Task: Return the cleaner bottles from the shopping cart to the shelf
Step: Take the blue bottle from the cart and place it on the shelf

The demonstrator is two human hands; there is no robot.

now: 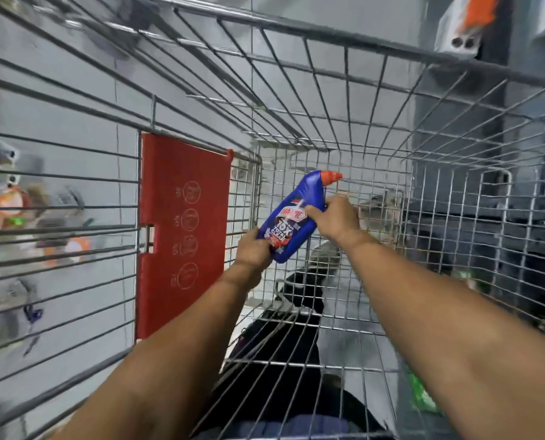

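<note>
Both hands are gripping one blue bottle [293,217] low inside the cart [328,36]: the left hand [252,249] is holding its base, the right hand [334,217] its upper body, with the red cap [331,177] pointing toward the far wall. This looks like the pick-up step. Next it is needing a lift clear of the rim and a carry to the shelf, which is too blurred to place.

Head view, steeply down into cart [328,49]
</note>
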